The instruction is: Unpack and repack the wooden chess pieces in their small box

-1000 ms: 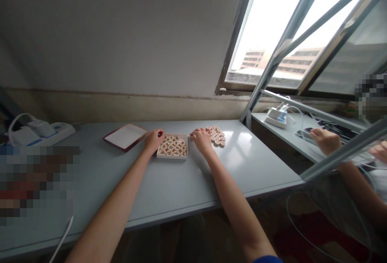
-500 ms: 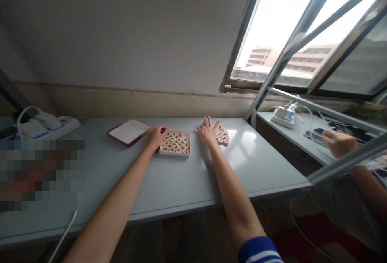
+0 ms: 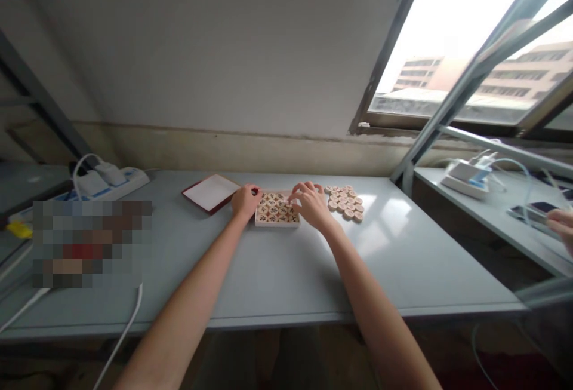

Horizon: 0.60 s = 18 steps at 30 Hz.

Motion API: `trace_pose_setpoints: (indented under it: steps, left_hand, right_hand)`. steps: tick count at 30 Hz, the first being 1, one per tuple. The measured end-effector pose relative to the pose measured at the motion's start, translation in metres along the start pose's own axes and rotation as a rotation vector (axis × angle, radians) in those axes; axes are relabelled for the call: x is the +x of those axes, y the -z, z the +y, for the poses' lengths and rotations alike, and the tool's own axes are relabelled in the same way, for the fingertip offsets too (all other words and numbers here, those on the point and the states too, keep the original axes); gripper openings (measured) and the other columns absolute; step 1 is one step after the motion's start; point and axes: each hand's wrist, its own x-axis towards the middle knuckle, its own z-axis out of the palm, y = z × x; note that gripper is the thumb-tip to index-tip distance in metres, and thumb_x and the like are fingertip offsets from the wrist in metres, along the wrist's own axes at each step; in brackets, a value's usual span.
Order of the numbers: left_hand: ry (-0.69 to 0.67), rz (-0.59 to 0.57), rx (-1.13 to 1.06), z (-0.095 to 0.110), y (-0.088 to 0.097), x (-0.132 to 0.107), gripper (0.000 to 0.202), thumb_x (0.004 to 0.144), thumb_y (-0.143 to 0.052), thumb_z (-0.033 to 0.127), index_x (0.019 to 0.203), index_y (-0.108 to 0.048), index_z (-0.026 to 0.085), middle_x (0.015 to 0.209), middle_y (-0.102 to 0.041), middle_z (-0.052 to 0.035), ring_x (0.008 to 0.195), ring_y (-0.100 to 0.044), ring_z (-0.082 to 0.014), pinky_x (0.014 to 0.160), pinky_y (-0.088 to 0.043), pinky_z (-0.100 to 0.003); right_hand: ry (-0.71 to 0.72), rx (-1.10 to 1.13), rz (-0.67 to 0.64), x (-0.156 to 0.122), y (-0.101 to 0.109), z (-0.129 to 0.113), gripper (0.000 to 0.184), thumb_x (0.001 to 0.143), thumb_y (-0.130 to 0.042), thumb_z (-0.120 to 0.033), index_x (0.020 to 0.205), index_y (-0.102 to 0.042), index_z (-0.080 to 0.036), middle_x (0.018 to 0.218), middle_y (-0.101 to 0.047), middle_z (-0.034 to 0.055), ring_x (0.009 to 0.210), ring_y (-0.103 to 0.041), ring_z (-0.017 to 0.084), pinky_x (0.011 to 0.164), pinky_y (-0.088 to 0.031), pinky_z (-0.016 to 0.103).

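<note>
Xiangqi pieces point(image 3: 276, 206), round wooden discs marked with dark and reddish characters, lie packed in rows in a shallow pale tray point(image 3: 276, 224) on the grey desk point(image 3: 286, 276). The tray's longer side, as far as the view shows, runs across the desk. The right hand point(image 3: 312, 206) reaches in from the tray's right side, angled down and to the left, with its curled fingers point(image 3: 298, 194) over the tray's right part and their tips at the pieces there. Whether they pinch a piece is too small to tell. The left hand point(image 3: 245, 202) sits at the tray's left corner, its fingers point(image 3: 254, 192) bent and closed loosely towards the rim, holding nothing that shows clearly. Both forearms stretch forward from the desk's near edge and converge on the tray. Just right of the right hand lies a loose heap of matching pieces point(image 3: 344, 203), flat on the desk. Left of the tray is a flat white-faced board with a dark red border point(image 3: 210, 193), and further left a power strip point(image 3: 111, 181) with a white cable. Beyond the desk, a lower shelf carries a charger point(image 3: 465, 172) and a phone point(image 3: 532, 211), near a hand point(image 3: 561, 226) at the view's edge.
</note>
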Motion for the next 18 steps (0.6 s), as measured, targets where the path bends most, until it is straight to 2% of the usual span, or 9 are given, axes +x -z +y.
trace_pose_setpoints:
  steps: [5, 10, 15, 18]
  left_hand:
    - [-0.016, 0.010, -0.007, -0.001, 0.001, -0.001, 0.021, 0.075, -0.049, 0.031, 0.083, -0.065, 0.020, 0.090, -0.066, -0.0047, 0.082, -0.059, -0.0179, 0.072, -0.043, -0.026]
    - [0.004, -0.013, -0.022, 0.000, 0.001, -0.002, 0.021, 0.075, -0.049, 0.030, 0.083, -0.065, 0.019, 0.089, -0.066, -0.0050, 0.082, -0.059, -0.0185, 0.071, -0.043, -0.026]
    - [0.004, -0.016, -0.023, -0.001, 0.002, -0.001, 0.020, 0.075, -0.049, 0.029, 0.083, -0.064, 0.019, 0.091, -0.066, -0.0051, 0.083, -0.059, -0.0188, 0.070, -0.043, -0.026]
    - [-0.011, -0.028, -0.019, -0.001, 0.002, 0.000, 0.021, 0.075, -0.048, 0.029, 0.084, -0.064, 0.019, 0.092, -0.066, -0.0054, 0.083, -0.058, -0.0186, 0.070, -0.043, -0.026]
  right_hand:
    - [-0.091, -0.111, -0.020, -0.001, -0.012, -0.009, 0.024, 0.085, -0.045, -0.035, 0.091, -0.066, -0.025, 0.102, -0.055, 0.0070, 0.095, -0.040, 0.022, 0.084, -0.021, 0.038]
    - [-0.145, -0.166, -0.013, 0.000, -0.012, -0.011, 0.026, 0.087, -0.042, -0.033, 0.095, -0.066, -0.026, 0.106, -0.055, 0.0067, 0.097, -0.039, 0.023, 0.083, -0.019, 0.037]
    - [-0.327, -0.155, 0.150, -0.003, -0.007, 0.011, 0.026, 0.087, -0.042, -0.033, 0.093, -0.066, -0.027, 0.103, -0.057, 0.0054, 0.096, -0.038, 0.023, 0.082, -0.019, 0.039]
    - [-0.382, -0.220, 0.152, -0.008, -0.007, 0.028, 0.025, 0.086, -0.043, -0.028, 0.085, -0.067, -0.024, 0.099, -0.057, 0.0069, 0.094, -0.037, 0.024, 0.080, -0.019, 0.039]
